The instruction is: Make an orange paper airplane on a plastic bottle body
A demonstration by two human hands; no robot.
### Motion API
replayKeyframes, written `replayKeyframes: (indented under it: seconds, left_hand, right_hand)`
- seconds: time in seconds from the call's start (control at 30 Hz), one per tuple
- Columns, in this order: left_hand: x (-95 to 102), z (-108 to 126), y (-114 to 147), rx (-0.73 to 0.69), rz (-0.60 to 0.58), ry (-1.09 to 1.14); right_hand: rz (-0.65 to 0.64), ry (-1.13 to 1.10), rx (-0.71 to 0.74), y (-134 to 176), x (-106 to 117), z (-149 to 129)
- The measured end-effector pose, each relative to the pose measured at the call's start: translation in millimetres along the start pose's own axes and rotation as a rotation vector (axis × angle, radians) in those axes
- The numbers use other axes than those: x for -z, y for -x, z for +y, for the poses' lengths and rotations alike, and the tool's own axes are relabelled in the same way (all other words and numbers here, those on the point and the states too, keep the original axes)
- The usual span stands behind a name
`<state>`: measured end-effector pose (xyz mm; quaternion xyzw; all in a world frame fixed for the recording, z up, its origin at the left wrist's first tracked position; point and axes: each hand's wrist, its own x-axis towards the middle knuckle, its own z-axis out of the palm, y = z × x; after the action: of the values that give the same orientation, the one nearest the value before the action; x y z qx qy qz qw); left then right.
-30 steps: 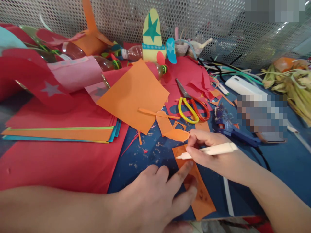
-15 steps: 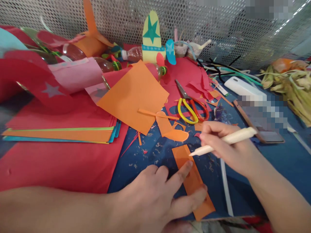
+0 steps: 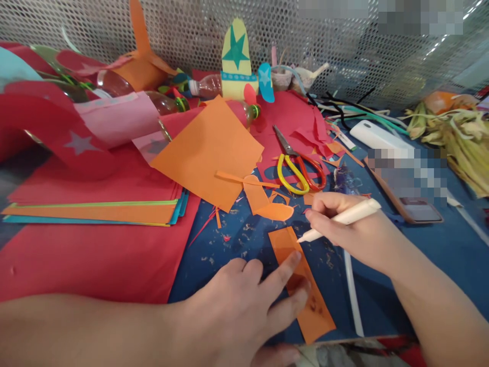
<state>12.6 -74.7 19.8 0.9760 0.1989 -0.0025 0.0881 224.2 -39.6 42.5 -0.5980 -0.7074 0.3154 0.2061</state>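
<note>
Marker [image 3: 355,212] shifted to the right edge of the orange strip [image 3: 281,244] since the earlier frame.
Dark marks [image 3: 316,305] shown toward the strip's near end; none made out at the marker's tip; what is left cannot be told. Strip laid on bench [image 3: 385,311], pinned under the left hand [image 3: 244,300], fingers spread, nothing gripped. Marker pinched in the right hand [image 3: 355,238], just beside the strip.

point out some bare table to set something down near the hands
Mainly the blue table, between the phone and right forearm; a smaller patch lies between that forearm and the long white strip nearest the orange strip. It's crowded around the scissors and orange scraps.
</note>
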Motion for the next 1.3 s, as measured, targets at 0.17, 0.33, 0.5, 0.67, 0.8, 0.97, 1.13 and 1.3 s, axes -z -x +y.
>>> replayKeyframes:
  seconds: [0.17, 0.33, 0.5, 0.67, 0.8, 0.97, 1.13, 1.3]
  left_hand:
    - [-1.0, 1.2, 0.7, 0.001, 0.014, 0.017]
    - [-0.9, 0.4, 0.9, -0.003, 0.007, 0.010]
    - [-0.4, -0.5, 0.8, -0.007, 0.010, 0.015]
    - [-0.9, 0.0, 2.8, -0.019, 0.039, 0.032]
    - [-5.9, -0.8, 9.4, -0.001, 0.162, 0.035]
    - [-8.0, -8.8, 14.8, 0.004, 0.469, 0.261]
    - [0.9, -19.5, 7.9, 0.179, 0.455, 0.665]
    - [0.4, -21.8, 0.0, 0.322, 0.490, 0.791]
  right_hand:
    - [-0.018, -0.013, -0.023, -1.1, -0.2, -0.1]
    - [-0.037, -0.007, -0.009, -1.7, 0.1, -1.4]
    - [-0.049, -0.020, -0.020, -1.2, -0.4, -2.1]
    - [0.105, -0.261, -0.043, -0.5, 2.8, 1.7]
    - [0.242, -0.625, -0.016, -1.3, 6.2, 3.6]
    - [0.156, -0.920, 0.053, -2.9, 10.4, -1.6]
    - [-0.154, -0.890, 0.125, 2.8, 10.8, -2.0]
    - [-0.229, -0.740, 0.129, 10.0, 3.0, 3.1]
